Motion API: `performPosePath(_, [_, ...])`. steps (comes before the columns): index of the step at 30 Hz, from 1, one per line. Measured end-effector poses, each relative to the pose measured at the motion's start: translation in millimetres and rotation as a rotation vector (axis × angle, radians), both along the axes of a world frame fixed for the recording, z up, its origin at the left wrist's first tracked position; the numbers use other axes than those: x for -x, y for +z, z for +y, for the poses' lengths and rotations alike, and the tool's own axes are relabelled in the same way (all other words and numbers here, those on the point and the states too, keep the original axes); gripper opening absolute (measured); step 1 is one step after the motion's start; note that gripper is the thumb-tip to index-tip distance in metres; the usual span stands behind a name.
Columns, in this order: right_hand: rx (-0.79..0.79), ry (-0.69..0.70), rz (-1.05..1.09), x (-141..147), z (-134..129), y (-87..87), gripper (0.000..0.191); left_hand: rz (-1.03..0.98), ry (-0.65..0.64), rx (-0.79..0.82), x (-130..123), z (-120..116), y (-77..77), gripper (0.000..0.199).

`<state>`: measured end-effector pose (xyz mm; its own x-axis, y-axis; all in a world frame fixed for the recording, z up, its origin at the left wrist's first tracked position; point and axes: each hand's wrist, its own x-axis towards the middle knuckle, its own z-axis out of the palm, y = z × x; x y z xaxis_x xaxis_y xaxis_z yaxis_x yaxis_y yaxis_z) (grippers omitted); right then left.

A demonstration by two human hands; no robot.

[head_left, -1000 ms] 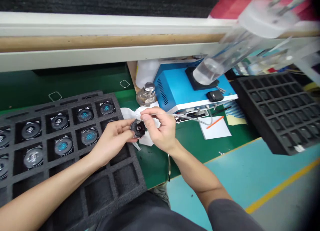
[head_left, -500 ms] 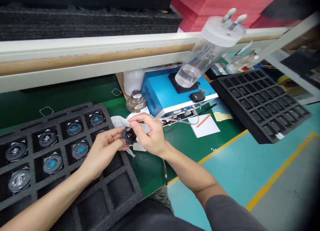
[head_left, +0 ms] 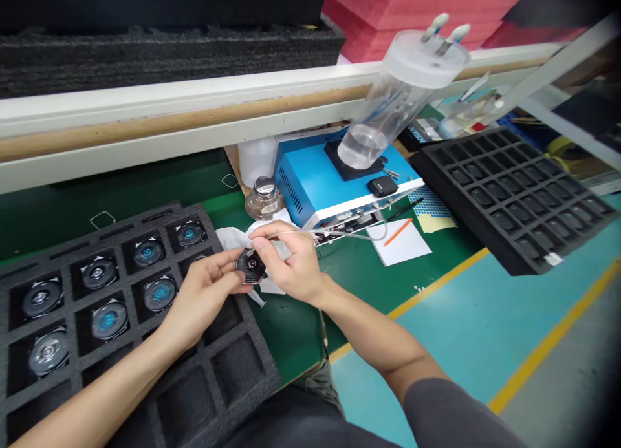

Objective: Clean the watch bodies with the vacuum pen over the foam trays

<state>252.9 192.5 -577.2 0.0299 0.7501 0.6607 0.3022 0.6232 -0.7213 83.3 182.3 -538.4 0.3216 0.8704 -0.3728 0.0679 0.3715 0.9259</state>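
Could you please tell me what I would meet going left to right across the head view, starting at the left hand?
Left hand, round black device, right hand, orange stick, black foam tray at far right.

Green bench (head_left: 295, 335), black foam tray (head_left: 213, 377), jar (head_left: 262, 204) (capped)

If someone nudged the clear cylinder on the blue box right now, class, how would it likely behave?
The cylinder might tip, since it stands tall and narrow. Its smooth, straight wall suggests it is probably stiff rather than floppy. The two sticks poking up from its lid could wobble.
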Motion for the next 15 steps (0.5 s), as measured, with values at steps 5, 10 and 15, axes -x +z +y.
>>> performPosePath(5, [0.035, -0.004, -0.010, -0.4, -0.8, 0.4, 0.012, -0.010, 0.005, 0.009, 0.9, 0.5, -2.3, 0.043])
performPosePath(10, [0.015, 0.003, -0.010, -0.5, -1.0, 0.7, 0.010, -0.014, -0.003, 0.000, 1.3, -0.1, -2.2, 0.041])
performPosePath(15, [0.016, 0.005, -0.004, -0.5, -1.2, 0.0, 0.010, -0.024, -0.007, -0.002, 1.8, -0.4, -1.4, 0.041])
